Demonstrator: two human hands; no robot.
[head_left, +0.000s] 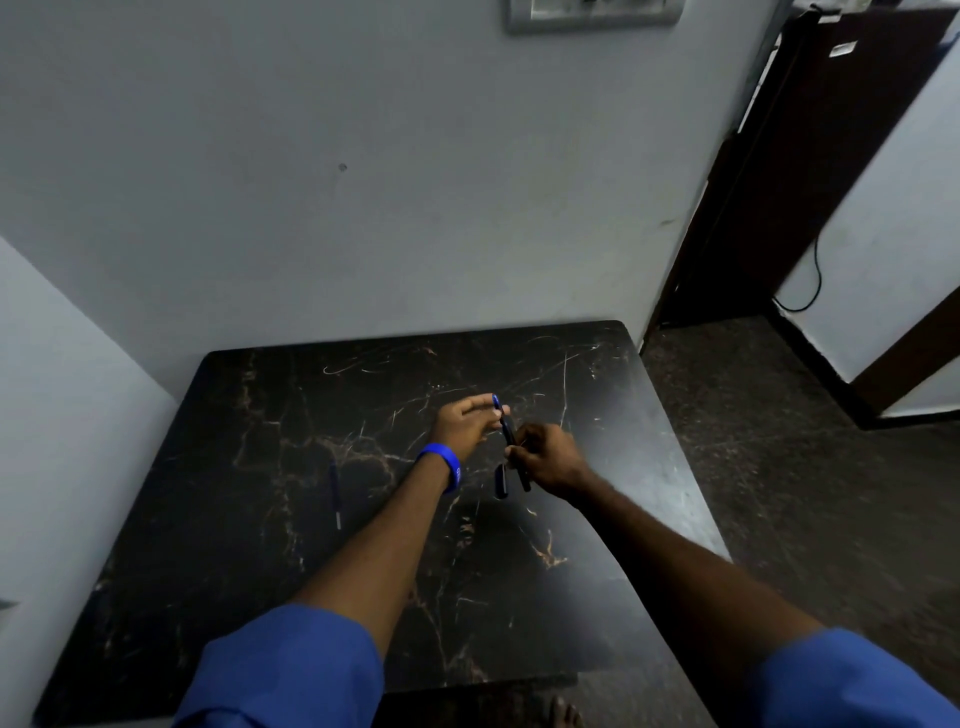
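Observation:
Both my hands meet above the middle of a black marble-patterned table (260, 519). My right hand (545, 457) grips a dark pen (506, 426) near its lower half, and the pen points up and away. My left hand (467, 423), with a blue wristband, pinches the pen's blue upper end between thumb and fingers. A second dark pen part (501, 480) shows just below the hands; whether it lies on the table or is held I cannot tell. A thin blue refill (335, 493) lies on the table to the left.
A pale wall runs along the table's far and left sides. To the right lies dark speckled floor (779, 441), with a dark wooden door (810, 156) and a black cable (810, 280) beyond it. A bare foot (563, 714) shows below the table's near edge.

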